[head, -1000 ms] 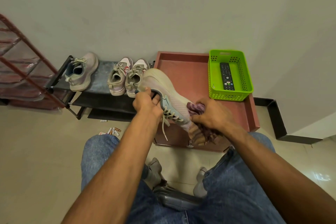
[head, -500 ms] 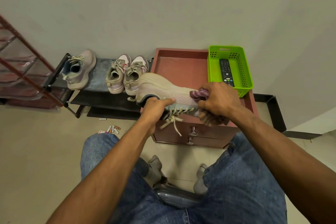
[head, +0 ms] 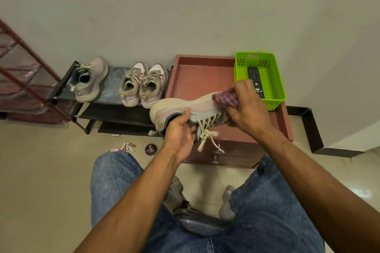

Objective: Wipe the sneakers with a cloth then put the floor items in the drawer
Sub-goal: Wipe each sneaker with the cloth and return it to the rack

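Shoe rack [head: 67, 80]: by the wall at the left; a lone sneaker [head: 88, 80] sits at its left end, a pair of sneakers [head: 144, 84] at its right end.
Floor items [head: 127, 147]: loose batteries and a round polish tin [head: 151, 149] lie on the tiles just in front of the rack, not yet put away.
Left hand [head: 181, 129]: my fingers curl into the collar of the held sneaker [head: 185, 107], thumb on its side, holding it sole-up over the front edge of the drawer cabinet [head: 197, 76].
Right hand [head: 246, 109]: wrapped round the checked cloth [head: 226, 97], pressing it on the toe.
Drawer [head: 226, 157]: closed, under the laces.
Basket [head: 275, 80]: green, on the cabinet's right rear corner, holding a remote [head: 254, 76], close behind my right hand.
Risk: I think a hard stroke could twist the sneaker out of my one-handed grip, or my knuckles could knock the basket; the dangling lace [head: 205, 137] might snag a drawer knob.
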